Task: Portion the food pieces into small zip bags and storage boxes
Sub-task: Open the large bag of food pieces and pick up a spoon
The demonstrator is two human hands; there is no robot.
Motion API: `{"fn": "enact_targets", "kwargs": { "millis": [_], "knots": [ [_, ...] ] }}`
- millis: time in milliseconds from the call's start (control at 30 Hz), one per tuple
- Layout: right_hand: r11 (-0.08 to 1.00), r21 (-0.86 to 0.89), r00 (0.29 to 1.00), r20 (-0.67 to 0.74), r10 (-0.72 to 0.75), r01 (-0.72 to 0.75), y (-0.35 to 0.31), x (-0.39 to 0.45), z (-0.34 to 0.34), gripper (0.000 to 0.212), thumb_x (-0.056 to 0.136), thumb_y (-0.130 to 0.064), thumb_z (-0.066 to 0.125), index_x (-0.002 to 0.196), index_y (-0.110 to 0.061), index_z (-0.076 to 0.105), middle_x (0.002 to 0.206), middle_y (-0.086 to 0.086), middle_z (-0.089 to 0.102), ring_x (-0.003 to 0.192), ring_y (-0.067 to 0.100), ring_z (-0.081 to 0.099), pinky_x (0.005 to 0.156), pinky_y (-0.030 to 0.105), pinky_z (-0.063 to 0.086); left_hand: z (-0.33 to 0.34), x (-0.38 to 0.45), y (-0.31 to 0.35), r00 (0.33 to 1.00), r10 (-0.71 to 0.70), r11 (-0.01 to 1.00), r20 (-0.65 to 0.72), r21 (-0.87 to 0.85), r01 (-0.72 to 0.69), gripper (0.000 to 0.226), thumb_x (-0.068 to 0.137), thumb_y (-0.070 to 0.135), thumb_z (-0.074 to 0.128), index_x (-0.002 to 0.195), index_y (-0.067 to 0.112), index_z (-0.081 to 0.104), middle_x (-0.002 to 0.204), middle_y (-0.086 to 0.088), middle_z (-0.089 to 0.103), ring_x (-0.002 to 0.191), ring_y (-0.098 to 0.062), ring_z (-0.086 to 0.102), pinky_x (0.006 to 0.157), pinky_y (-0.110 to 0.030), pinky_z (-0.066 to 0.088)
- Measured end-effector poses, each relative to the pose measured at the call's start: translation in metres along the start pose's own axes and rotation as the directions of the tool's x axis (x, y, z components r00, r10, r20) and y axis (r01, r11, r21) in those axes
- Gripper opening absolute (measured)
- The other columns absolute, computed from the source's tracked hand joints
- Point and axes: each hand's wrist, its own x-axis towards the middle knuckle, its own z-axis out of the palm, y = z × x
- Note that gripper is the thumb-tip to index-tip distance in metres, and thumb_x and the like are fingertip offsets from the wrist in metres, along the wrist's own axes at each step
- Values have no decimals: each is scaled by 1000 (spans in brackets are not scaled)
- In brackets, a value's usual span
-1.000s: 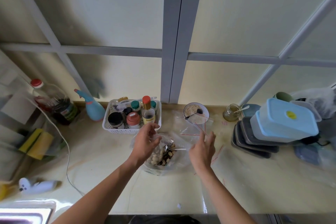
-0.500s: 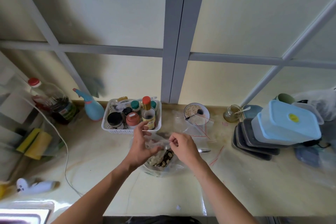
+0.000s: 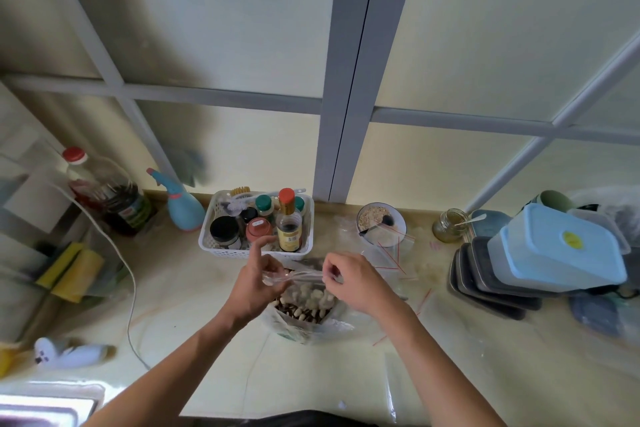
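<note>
A clear plastic bag (image 3: 304,322) full of pale and dark food pieces (image 3: 304,302) sits on the counter in the middle. My left hand (image 3: 258,282) pinches one side of the bag's upper edge and my right hand (image 3: 349,279) pinches the other, with the film stretched flat between them above the food. Several small zip bags (image 3: 391,255) with red seal lines lie to the right of the bag. At the far right stands a stack of storage boxes (image 3: 561,253), light blue on top of dark trays.
A white basket (image 3: 221,250) of spice jars and bottles stands just behind my hands. A bowl (image 3: 381,224) with grains and a spoon, and a glass jar (image 3: 448,225), sit by the wall. An oil bottle (image 3: 107,194), a blue spray bottle (image 3: 183,204) and a white cord (image 3: 130,288) are at the left.
My right hand moved left from the zip bags to the food bag and took hold of its edge. Both hands now pull the bag's top taut between them.
</note>
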Motion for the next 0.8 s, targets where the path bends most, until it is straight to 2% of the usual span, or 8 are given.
{"fn": "enact_targets", "kwargs": {
  "millis": [100,200,267,333,467,600,700,800],
  "knots": [
    [995,-93,988,141,57,-44,-5,-1,-2,14,91,-11,57,82,-21,61,83,-2,67,77,20,65,74,40,59,-7,1,-3,999,-24,999,31,29,23,81,78,6,82,137,29,33,83,1,66,84,-14,65,80,-27,54],
    [998,-58,999,17,39,-38,-8,-1,-3,11,92,-13,59,85,-20,61,85,-2,66,76,18,64,73,39,58,-15,1,-6,998,-29,998,53,58,25,74,79,10,82,133,30,37,89,2,68,86,-15,66,83,-35,57],
    [994,-69,992,89,93,-87,-7,-2,-5,11,92,-11,61,85,-20,61,88,-1,66,77,18,64,72,36,58,-20,0,-9,998,-32,997,54,65,28,68,79,9,82,130,30,42,90,2,69,85,-17,68,82,-38,58],
    [990,-89,980,159,121,-108,-5,-4,-4,10,92,-10,63,88,-19,64,91,0,66,78,19,64,71,32,55,-22,-1,-11,997,-29,994,78,103,21,63,80,10,83,126,32,46,91,2,69,84,-18,68,80,-39,59],
    [988,-122,995,-16,96,-98,-4,-3,-1,12,92,-11,59,87,-22,60,90,-2,64,79,20,63,75,40,58,-25,-1,-6,995,-20,992,102,130,7,49,80,12,83,116,32,56,92,6,69,85,-14,66,78,-34,58],
    [978,-155,983,97,154,-138,-3,-5,-4,12,90,-11,58,88,-23,62,93,-2,65,81,20,62,74,36,56,-26,0,3,982,30,968,185,241,-75,29,79,20,79,95,40,65,86,11,68,83,-12,63,69,-27,53],
    [995,-3,995,12,97,-97,-6,-5,-12,9,89,-14,59,86,-22,59,88,-4,63,81,17,61,76,39,57,-31,-1,17,983,69,970,168,219,-105,14,79,29,72,87,40,68,88,11,67,85,-12,63,73,-28,51],
    [932,361,996,-80,48,-17,-14,-8,-26,9,94,-16,59,86,-20,55,89,-4,62,83,6,58,77,21,50,-39,-9,44,998,43,990,38,-135,-38,10,83,24,71,91,17,70,104,-2,70,102,-22,67,87,-33,54]
  ]
}}
